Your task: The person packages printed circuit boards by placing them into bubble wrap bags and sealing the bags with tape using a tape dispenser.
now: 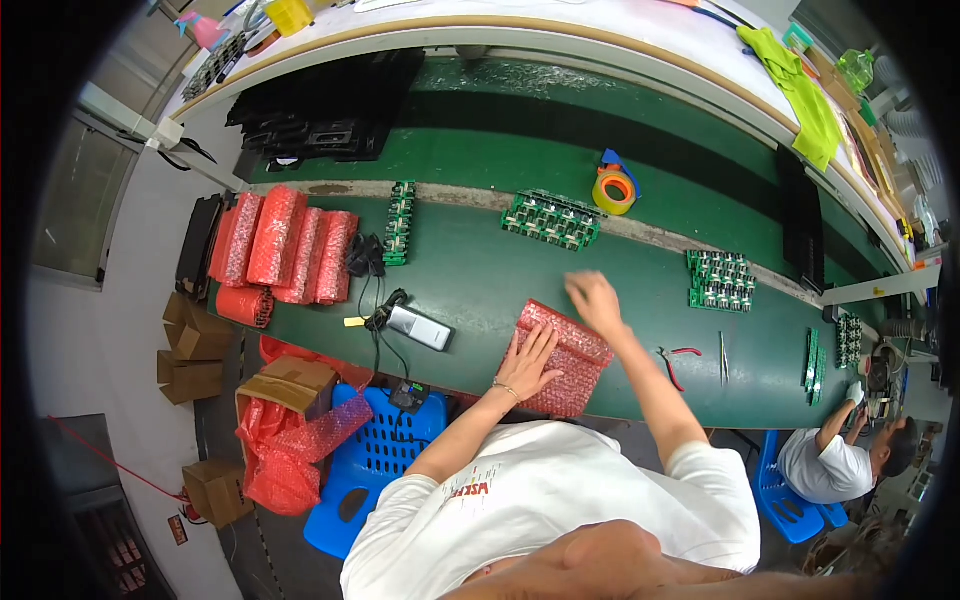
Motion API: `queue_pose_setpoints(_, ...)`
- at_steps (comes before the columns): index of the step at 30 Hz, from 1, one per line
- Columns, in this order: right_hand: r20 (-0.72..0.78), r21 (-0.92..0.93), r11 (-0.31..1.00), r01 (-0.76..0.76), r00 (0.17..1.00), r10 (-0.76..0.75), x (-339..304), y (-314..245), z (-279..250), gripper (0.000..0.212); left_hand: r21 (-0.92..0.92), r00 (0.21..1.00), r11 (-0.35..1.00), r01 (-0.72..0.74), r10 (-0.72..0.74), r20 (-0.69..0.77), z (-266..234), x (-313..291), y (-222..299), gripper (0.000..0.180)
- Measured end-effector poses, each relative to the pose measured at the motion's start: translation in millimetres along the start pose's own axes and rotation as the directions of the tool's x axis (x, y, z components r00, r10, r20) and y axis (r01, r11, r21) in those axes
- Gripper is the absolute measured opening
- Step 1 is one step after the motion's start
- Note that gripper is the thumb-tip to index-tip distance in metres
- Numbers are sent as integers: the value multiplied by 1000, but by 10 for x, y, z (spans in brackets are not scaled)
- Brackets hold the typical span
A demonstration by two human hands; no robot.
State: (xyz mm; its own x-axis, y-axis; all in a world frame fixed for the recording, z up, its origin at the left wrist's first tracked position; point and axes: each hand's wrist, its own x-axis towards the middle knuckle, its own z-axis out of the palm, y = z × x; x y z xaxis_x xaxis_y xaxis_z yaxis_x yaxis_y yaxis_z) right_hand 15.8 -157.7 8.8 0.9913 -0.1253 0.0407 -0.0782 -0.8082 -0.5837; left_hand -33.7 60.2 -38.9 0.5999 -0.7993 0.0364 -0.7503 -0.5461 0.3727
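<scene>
A long green-topped bench (480, 270) curves across the view, with a pale raised shelf (560, 40) running behind it. On the far strip of the bench lies a spread of black plastic trays (330, 105). At the bench's left end sits a row of red bubble-wrap bundles (285, 245), packed side by side, with a black tray (198, 245) just beside them. Below the bench edge stand a blue plastic chair (375, 455), a heap of loose red bubble wrap (290, 445) and several brown cardboard boxes (195, 345). At the right end another person in a white shirt (830, 465) sits on a second blue chair.

In front of the person lies a flat red bubble-wrap pouch (565, 360), near the bench's front edge. The left hand (528, 362) rests flat on the pouch's left part, fingers spread, its grip released and pressing down only. The right hand (592, 298) is at the pouch's far corner; it is blurred, so I cannot tell whether its grip is clenched on the wrap or loose.

Further out lie clusters of green circuit boards: one (552, 220) beyond the pouch, one (720, 280) to the right, and a narrow stack (400, 222) to the left. A yellow roll of tape (613, 190) sits just beside the middle cluster. A silver-grey handheld device (420, 327) with black cables lies left of the pouch. Red-handled pliers (672, 362) and thin metal tweezers (722, 358) lie to the right.
</scene>
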Motion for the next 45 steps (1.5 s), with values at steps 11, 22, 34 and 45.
queue_pose_setpoints(11,-109,-376,920,109,981,-161,835,394,361,44,-59,998,998,30,-27,49,-109,63,22,71)
queue_pose_setpoints(22,-79,162,983,86,994,-74,-999,234,52,54,-447,992,893,-55,-4,-129,-118,-86,-187,58)
queue_pose_setpoints(34,238,306,945,-115,970,41,-763,423,13,60,-4,995,997,-78,78,-61,-198,98,133,62)
queue_pose_setpoints(45,288,-8,1000,-17,957,18,-693,146,28,54,96,999,995,-30,33,-26,201,-136,102,66)
